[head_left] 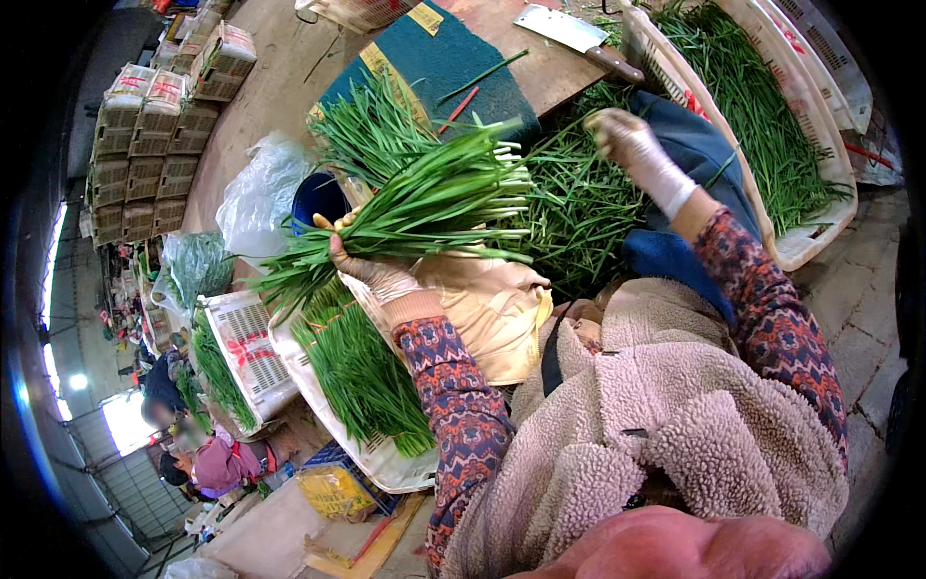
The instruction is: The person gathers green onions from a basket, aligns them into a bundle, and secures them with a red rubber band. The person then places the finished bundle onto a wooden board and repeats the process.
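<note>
My left hand [369,269], in a thin glove, grips a thick bunch of garlic chives [434,192] with the pale cut ends fanned to the right. My right hand [628,141], also gloved, hovers over loose green leaves [579,210] heaped across my lap. Its fingers are curled; a thin leaf runs up to the fingertips, but whether they hold it is unclear. Behind the held bunch, more chives [369,134] lie on a blue-green mat [463,54]. On the board beyond my right hand rests a cleaver [561,27] with a wooden handle.
A white plastic crate [785,250] of loose chives stands at right. Another crate [405,481] by my left forearm holds tied chives [362,369]. A blue container [315,195] and clear plastic bag [264,188] sit beyond my left hand. Stacked crates [137,145] and people [224,463] appear at left.
</note>
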Available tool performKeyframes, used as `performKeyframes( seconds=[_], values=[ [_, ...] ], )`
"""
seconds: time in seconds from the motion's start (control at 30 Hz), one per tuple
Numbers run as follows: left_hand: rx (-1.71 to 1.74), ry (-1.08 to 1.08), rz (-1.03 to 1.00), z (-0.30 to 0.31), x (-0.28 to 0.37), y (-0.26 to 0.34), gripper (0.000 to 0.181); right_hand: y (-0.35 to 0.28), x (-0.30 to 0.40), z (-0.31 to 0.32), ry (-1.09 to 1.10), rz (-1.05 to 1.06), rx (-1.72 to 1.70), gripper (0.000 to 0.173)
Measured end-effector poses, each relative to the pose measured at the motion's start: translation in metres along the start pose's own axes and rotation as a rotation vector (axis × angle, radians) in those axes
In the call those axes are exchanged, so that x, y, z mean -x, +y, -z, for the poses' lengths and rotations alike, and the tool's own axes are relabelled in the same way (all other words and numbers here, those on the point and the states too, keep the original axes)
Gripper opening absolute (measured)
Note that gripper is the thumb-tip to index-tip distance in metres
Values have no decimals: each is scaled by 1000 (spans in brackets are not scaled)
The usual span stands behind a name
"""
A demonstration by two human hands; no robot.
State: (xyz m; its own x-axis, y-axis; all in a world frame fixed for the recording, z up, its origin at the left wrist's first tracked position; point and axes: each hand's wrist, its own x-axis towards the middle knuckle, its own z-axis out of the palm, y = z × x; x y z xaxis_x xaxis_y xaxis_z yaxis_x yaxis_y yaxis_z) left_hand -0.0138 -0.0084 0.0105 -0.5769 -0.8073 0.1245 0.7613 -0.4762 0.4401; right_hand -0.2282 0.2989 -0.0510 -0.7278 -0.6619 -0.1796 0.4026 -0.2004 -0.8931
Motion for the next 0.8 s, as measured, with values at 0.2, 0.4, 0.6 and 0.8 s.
performKeyframes(
  seconds=[0.2,0.4,0.6,0.8],
  values=[
    [-101,-4,-18,15,-3,3,11,-20,-7,-29,-266,-47,462,63],
    [-69,-170,53,-2,6,-12,30,-25,-50,-107,-593,20,842,102],
    [-71,-232,62,-18,17,-19,53,-4,-43,-139,-483,32,653,55],
    [-67,-255,9,-1,14,1,46,59,-60,-88,316,-228,-683,25]
  ],
)
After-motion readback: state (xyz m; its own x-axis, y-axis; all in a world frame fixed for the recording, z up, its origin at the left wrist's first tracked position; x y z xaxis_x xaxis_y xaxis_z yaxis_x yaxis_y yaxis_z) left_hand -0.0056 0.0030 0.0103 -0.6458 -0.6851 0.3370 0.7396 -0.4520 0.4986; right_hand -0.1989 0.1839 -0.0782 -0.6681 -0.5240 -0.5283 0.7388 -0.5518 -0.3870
